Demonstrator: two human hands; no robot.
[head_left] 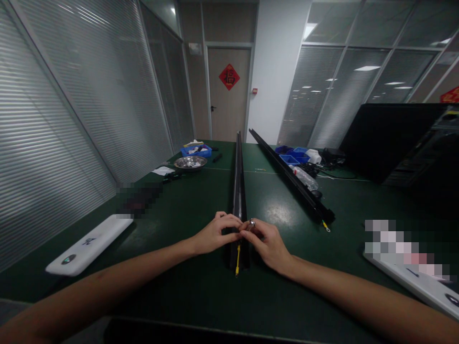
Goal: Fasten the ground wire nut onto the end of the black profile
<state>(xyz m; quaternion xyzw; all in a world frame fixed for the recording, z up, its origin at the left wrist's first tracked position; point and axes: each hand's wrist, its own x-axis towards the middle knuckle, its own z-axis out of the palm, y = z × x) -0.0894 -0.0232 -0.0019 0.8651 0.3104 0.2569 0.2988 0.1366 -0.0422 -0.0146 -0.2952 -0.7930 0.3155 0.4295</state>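
Observation:
A long black rail lies lengthwise on the green table, pointing away from me. Over its near end my left hand and my right hand meet, fingertips pinched together. Whatever sits between the fingertips is too small and covered to make out. My right hand wears a ring. Just below the fingers, a yellow wire with a terminal at its tip hangs out along the rail's near end.
A second black rail lies slantwise to the right, with a yellow ring-terminal wire. Far left are a metal bowl and a blue tray. Blue bins and a plastic bag stand beyond the second rail. White devices flank me.

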